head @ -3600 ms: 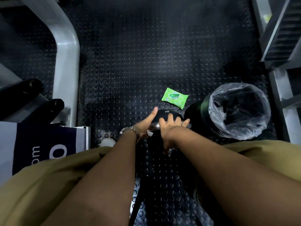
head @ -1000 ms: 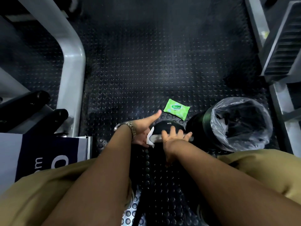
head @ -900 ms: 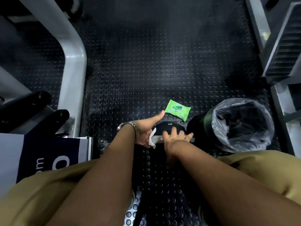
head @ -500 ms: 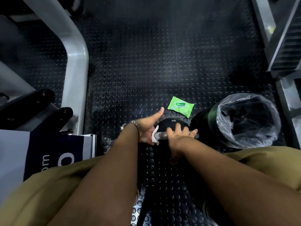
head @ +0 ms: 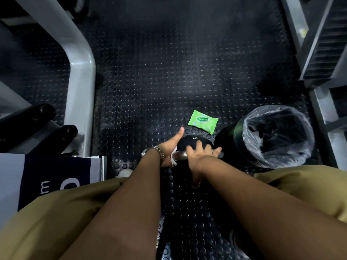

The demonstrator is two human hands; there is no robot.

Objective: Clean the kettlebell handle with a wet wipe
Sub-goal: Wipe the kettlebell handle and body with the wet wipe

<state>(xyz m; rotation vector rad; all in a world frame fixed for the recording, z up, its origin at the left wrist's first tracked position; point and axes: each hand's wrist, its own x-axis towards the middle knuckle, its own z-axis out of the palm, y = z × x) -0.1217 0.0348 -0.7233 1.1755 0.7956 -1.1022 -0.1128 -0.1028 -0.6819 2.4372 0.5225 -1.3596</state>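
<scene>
Now: wiping looks under way.
Kettlebell: black, marked 12, standing on the studded floor just beside the lined bin.
Handle: bare steel bar across the top.
Left hand: wraps the wet wipe onto the bar's left end, thumb straight out; its fingers are hidden.
Right hand: fingers spread and laid flat over the bar, steadying it.
Handling: probably heavy and rigid, so it should stay put; the damp steel may be slick, and the limp wipe needs a full wrap.

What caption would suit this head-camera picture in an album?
Left hand holds a wet wipe to the kettlebell handle; right hand rests on it.
</scene>
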